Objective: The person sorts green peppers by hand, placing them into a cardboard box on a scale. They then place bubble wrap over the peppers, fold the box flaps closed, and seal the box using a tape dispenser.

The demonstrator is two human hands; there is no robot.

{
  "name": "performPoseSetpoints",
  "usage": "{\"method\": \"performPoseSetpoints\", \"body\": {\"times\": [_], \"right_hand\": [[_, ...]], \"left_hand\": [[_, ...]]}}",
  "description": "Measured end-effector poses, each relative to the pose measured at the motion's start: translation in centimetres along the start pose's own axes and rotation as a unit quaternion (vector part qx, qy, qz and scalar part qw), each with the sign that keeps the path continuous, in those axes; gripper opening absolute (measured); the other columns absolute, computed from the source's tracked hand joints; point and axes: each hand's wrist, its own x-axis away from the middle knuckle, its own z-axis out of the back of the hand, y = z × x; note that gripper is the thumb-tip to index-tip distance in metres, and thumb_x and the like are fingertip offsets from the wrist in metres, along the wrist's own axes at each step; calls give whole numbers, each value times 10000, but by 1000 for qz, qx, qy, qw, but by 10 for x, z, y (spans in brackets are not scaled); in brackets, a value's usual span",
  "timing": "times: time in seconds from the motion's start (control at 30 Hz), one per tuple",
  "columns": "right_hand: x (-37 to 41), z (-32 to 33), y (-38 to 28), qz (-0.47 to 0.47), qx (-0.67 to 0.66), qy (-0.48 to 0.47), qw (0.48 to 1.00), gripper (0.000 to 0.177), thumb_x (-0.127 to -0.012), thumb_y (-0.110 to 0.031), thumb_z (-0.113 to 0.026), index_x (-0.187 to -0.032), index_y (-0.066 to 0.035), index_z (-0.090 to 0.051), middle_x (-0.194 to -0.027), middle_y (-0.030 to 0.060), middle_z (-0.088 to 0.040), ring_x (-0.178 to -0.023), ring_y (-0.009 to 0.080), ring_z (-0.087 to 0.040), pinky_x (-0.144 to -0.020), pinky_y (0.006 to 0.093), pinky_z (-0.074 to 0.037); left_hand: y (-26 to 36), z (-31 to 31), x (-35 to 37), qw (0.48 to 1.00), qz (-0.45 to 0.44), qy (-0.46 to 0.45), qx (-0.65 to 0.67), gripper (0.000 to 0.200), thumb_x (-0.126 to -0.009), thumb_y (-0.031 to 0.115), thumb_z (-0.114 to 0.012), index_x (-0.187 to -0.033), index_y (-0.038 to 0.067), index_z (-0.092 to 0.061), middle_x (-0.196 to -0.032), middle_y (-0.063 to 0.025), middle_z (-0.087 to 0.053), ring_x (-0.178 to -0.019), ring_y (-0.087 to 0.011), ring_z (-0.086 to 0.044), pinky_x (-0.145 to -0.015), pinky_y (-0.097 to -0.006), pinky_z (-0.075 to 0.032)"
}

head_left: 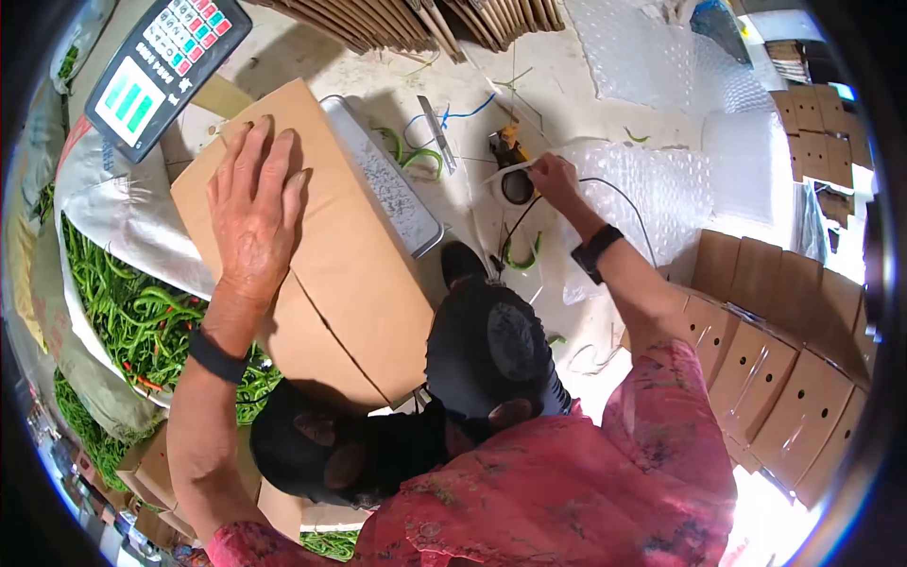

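My left hand [251, 213] lies flat with fingers extended on top of a closed cardboard box [354, 302]. A narrow dark seam runs along the box top. The box partly covers the metal platform [383, 180] of a scale. My right hand [556, 178] is closed at a tape dispenser [511, 170] on the floor. A pale strip crosses the dispenser to my fingertips; whether I pinch the strip or the dispenser's frame is hard to make out. Near the platform lie loose green chili peppers [425, 161] and a metal strip [436, 134].
The scale's keypad display [168, 71] stands at upper left. White sacks [128, 213] hold green chilies [132, 302] on the left. Flattened cartons [378, 19] lean at the top. Bubble wrap [652, 180] and stacked boxes [756, 369] are on the right.
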Motion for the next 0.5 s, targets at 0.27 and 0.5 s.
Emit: {"method": "performPoseSetpoints", "body": {"times": [0.27,0.5], "right_hand": [[-4,-15,8,100,285,54,952,435,-751,-93,-625,-1185,-100,-593,-1043,139,-652,-1061,349,-576,-913,455,-426],[89,-49,75,189,406,-230,864,128,-737,-122,-608,-808,-131,-713,-838,106,-698,-813,317,-674,-697,483,-513]], "left_hand": [[-2,9,-1,998,12,-18,60,358,-903,127,-561,-1258,90,-592,-1381,-110,-506,-1272,-333,-458,-1052,-440,-346],[0,9,-5,998,16,-30,61,366,-905,107,-517,-1263,65,-583,-1384,-117,-504,-1274,-342,-454,-1068,-442,-333]]}}
